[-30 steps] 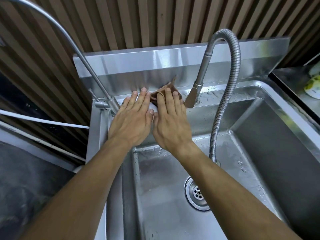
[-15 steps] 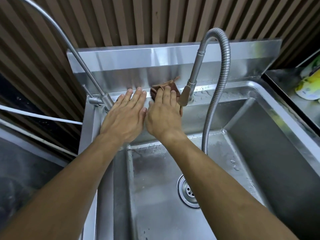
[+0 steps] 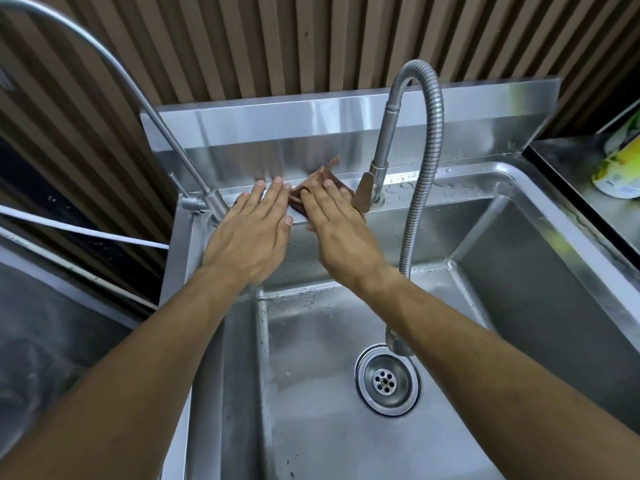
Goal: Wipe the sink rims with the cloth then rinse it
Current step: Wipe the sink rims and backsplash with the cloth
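A brown cloth [image 3: 320, 177] lies on the steel sink's back rim [image 3: 433, 188], just left of the flexible-hose faucet's base [image 3: 369, 199]. My right hand [image 3: 337, 230] lies flat on top of the cloth and presses it to the rim, so only its far edge and left corner show. My left hand [image 3: 252, 233] rests flat on the same rim to the left, fingers straight, touching the cloth's left corner at most and holding nothing. It sits beside the base of a thin gooseneck tap [image 3: 207, 202].
The faucet's corrugated hose [image 3: 424, 168] arches over and hangs into the basin close to my right forearm. The drain [image 3: 385, 381] is at the basin floor. A steel backsplash [image 3: 311, 133] rises behind the rim. A yellow-green bottle [image 3: 620, 168] stands on the right counter.
My two hands have drawn slightly apart. The right hand and the cloth have slid a little toward the faucet base. The view has shifted slightly.
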Demonstrator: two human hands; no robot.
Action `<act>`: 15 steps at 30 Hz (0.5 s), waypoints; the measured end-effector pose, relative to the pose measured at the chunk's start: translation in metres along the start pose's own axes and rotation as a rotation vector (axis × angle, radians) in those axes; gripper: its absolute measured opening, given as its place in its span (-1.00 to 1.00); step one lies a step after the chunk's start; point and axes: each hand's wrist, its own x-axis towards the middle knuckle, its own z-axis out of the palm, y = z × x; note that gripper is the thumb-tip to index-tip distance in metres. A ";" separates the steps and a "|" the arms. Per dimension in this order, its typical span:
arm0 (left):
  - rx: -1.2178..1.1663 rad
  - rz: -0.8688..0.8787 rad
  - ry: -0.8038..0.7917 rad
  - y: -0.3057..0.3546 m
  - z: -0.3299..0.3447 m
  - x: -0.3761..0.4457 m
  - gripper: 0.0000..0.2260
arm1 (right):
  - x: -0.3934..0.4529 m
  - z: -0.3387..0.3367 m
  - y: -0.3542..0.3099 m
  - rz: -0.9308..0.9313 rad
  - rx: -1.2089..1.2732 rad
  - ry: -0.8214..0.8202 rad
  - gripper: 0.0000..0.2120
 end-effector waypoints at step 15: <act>-0.024 0.027 -0.065 -0.003 -0.004 0.002 -0.35 | -0.039 -0.033 -0.047 0.261 0.842 0.424 -0.69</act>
